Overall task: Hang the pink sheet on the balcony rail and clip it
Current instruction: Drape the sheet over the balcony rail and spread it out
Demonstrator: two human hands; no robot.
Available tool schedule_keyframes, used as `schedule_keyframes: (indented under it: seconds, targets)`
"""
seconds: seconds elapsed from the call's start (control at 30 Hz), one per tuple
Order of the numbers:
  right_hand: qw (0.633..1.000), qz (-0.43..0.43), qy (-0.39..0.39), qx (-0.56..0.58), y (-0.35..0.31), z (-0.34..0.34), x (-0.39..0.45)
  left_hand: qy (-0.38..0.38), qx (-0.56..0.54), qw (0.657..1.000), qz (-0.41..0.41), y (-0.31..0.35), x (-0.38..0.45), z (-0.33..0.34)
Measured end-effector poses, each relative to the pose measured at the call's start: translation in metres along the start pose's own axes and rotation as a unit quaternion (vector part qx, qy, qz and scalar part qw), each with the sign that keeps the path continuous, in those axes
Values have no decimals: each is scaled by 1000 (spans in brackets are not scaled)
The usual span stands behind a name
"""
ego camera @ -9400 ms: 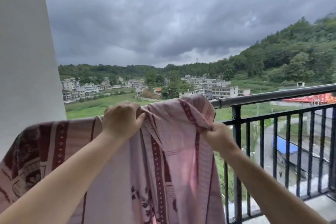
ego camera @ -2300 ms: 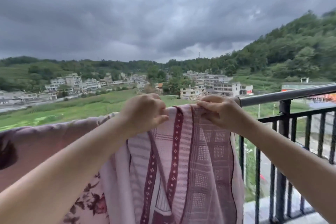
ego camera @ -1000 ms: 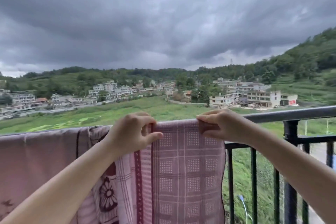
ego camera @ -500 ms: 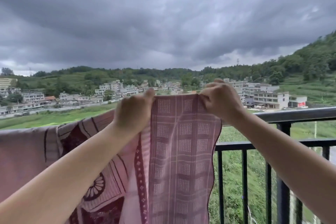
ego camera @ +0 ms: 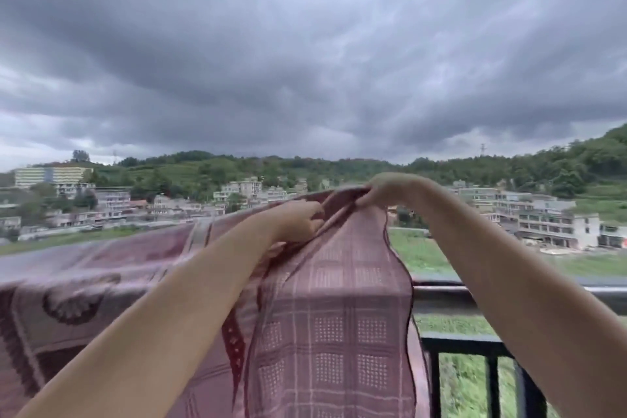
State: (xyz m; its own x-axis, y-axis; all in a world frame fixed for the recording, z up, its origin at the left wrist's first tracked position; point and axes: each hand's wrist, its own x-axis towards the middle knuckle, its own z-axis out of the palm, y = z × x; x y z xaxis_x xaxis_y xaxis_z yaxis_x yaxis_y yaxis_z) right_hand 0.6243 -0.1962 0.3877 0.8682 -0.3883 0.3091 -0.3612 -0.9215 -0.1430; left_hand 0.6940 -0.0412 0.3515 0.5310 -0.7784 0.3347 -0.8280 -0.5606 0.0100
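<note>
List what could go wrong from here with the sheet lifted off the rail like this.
1. Both the left hand and right hand hold the pink sheet edge raised above the balcony rail; no clip is visible, so a gust could pull it over the outside.
2. The dark clouds suggest rain, which may wet it.
3. The cloth is bunched between the hands, so it may settle creased.

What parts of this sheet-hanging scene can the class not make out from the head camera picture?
- Balcony rail: its left stretch is hidden under the pink sheet.
- Clips: none in view.
- Sheet's lower edge: cut off by the picture's bottom.
- Left hand fingertips: buried in the folds.
- Sheet's left pattern: motion-blurred.
- Right hand grips the raised edge; its palm is hidden.
</note>
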Motion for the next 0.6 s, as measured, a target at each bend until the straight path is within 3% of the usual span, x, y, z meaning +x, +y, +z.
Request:
schedule_keyframes:
  seconds: [0.1, 0.17, 0.3, 0.37, 0.5, 0.6]
  targets:
    - [986, -12, -166, -12, 8, 15, -33, -30, -16, 999, 10, 4, -22, 9]
    - [981, -38, -188, 13, 8, 18, -69, -17, -14, 1000, 22, 10, -41, 10]
    - [977, -188, -86, 47, -2, 21, -137, 84, -58, 992, 73, 22, -87, 19]
    - [971, -235, -41, -15, -7, 34, -166, 122, -80, 986, 85, 18, -113, 29]
    - [959, -248, 118, -72, -4, 65, -178, 212, 6, 971, 108, -7, -153, 52]
    - [947, -276, 146, -78, 5, 70, -171, 294, 40, 952, 74, -15, -162, 60]
